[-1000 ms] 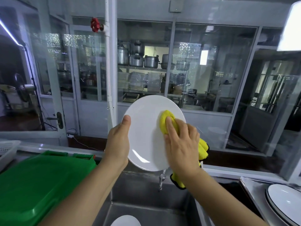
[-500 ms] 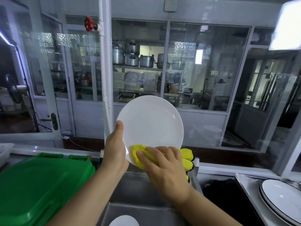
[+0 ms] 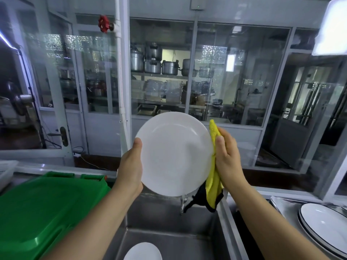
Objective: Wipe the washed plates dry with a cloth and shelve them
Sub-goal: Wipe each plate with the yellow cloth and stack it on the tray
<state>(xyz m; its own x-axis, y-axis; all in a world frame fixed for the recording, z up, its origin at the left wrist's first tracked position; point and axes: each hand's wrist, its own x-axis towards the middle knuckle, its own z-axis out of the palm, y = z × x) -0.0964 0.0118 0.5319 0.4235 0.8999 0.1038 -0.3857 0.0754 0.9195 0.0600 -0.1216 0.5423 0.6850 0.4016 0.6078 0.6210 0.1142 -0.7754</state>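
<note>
Plate point(image 3: 174, 154) hides left hand's point(image 3: 131, 167) fingers.

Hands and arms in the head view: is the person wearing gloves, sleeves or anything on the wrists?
No. The left hand and right hand are bare, with no gloves, and both forearms are uncovered as far as the frame's bottom edge. No ring, watch or band shows on either.

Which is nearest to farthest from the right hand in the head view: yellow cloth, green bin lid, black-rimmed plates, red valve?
1. yellow cloth: held in the right hand, against the white plate's edge.
2. black-rimmed plates: lower right, on the steel counter.
3. green bin lid: lower left, beyond the sink.
4. red valve: top left, on the white pipe.
</note>
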